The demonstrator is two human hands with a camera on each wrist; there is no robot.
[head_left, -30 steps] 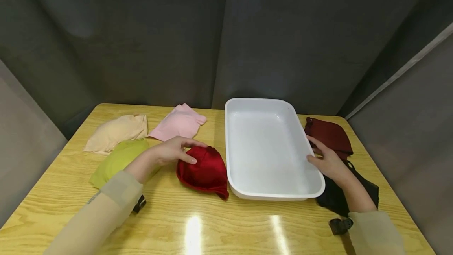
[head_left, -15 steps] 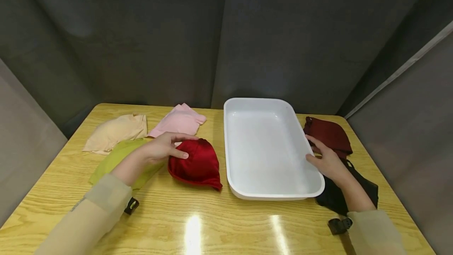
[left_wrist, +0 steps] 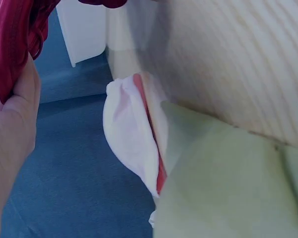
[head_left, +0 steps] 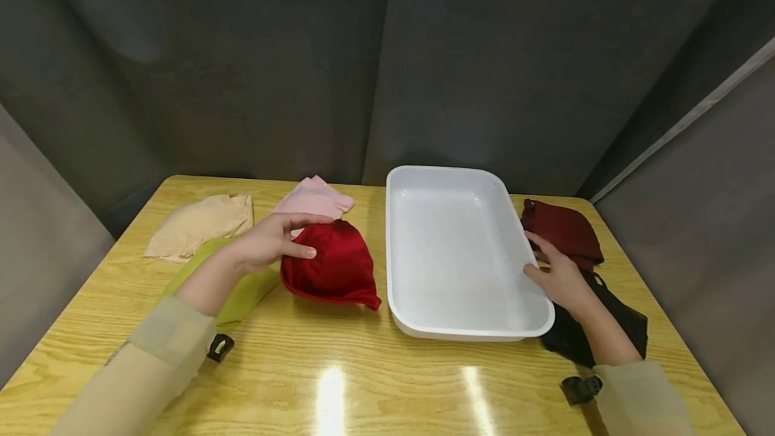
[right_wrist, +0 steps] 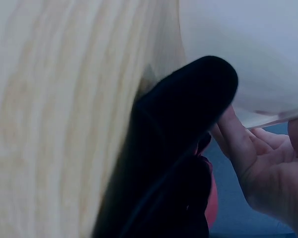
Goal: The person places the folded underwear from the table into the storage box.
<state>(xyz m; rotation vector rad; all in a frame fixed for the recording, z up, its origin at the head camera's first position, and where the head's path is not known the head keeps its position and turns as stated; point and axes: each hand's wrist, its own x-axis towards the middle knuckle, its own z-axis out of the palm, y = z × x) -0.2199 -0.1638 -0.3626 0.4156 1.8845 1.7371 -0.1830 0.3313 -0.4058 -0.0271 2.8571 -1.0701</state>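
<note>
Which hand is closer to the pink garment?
Left. The left hand, holding the red garment, is just in front of the pink garment; the right hand is farther, across the white tray.

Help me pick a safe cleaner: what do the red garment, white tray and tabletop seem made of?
Red garment: probably smooth, satin-like fabric, judging by its soft sheen; fibre unclear.
White tray: likely glossy plastic, perhaps enamelled metal, given its rounded corners and small highlights.
Tabletop: wood or wood-look laminate, shiny, from its yellow grain and bright reflections.

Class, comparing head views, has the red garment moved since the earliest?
Yes: the red garment, in the left hand, has shifted left and up the picture, away from the white tray.
</note>
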